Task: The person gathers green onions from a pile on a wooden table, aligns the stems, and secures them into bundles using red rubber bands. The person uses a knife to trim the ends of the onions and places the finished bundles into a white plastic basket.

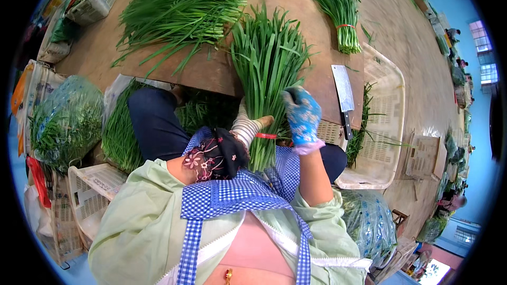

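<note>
My left hand (249, 124), in a striped glove, grips a bundle of green Chinese chives (269, 59) just above a red band (265, 136) around its stems. The leaves point away from me, over the board's edge, and the cut ends lie by my apron. My right hand (302, 114), in a blue flowered glove, is at the bundle's right side with curled fingers; whether it pinches a leaf I cannot tell. Right of it a cleaver (344, 95) lies on the brown board (321, 83). Farther off are a loose chive pile (186, 16) and a second banded bundle (340, 12).
A white plastic crate (390, 126) with loose leaves stands right of the board. Filled clear plastic bags (65, 118) stand on both sides of me. More chives (121, 134) lie by my left knee, near another crate (89, 190). People sit far off at the right.
</note>
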Available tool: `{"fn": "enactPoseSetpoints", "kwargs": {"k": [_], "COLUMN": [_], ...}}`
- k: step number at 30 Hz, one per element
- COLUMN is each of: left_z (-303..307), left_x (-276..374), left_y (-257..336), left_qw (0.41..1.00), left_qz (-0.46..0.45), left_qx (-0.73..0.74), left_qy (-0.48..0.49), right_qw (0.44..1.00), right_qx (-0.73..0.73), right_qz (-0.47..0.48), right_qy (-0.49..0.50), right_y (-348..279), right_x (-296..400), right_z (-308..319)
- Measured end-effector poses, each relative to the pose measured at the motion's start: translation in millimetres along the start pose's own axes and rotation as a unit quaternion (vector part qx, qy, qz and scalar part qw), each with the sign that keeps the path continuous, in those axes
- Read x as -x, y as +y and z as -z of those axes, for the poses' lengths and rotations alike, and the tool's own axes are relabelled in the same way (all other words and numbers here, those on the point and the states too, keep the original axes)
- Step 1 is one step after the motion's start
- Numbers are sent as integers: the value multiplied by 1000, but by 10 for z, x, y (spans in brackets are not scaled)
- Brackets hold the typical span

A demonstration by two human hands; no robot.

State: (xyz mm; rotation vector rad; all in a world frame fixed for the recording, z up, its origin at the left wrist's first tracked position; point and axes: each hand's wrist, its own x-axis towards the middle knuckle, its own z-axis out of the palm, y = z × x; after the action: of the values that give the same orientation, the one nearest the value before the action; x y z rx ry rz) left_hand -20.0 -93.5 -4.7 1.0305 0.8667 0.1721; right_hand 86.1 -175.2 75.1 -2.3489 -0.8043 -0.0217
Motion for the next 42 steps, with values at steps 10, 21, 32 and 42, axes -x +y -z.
{"fn": "enactPoseSetpoints", "kwargs": {"k": [10, 21, 32, 42], "left_z": [-73, -23, -11, -11], "left_x": [-117, -241, -16, -122], "left_y": [-18, -261, 70, 488], "left_qw": [997, 995, 995, 973], "left_qz": [12, 22, 66, 106], "left_qx": [-72, -79, 65, 121], "left_qy": [9, 50, -38, -164], "right_qw": [962, 975, 871, 757], "right_qx": [-235, -70, -392, -547], "right_qz": [-135, -139, -210, -284], "right_qy": [-37, 160, -208, -216], "right_y": [209, 1340, 718, 197], "right_x": [26, -172, 787, 896], "right_z": [-367, 301, -270, -78]}}
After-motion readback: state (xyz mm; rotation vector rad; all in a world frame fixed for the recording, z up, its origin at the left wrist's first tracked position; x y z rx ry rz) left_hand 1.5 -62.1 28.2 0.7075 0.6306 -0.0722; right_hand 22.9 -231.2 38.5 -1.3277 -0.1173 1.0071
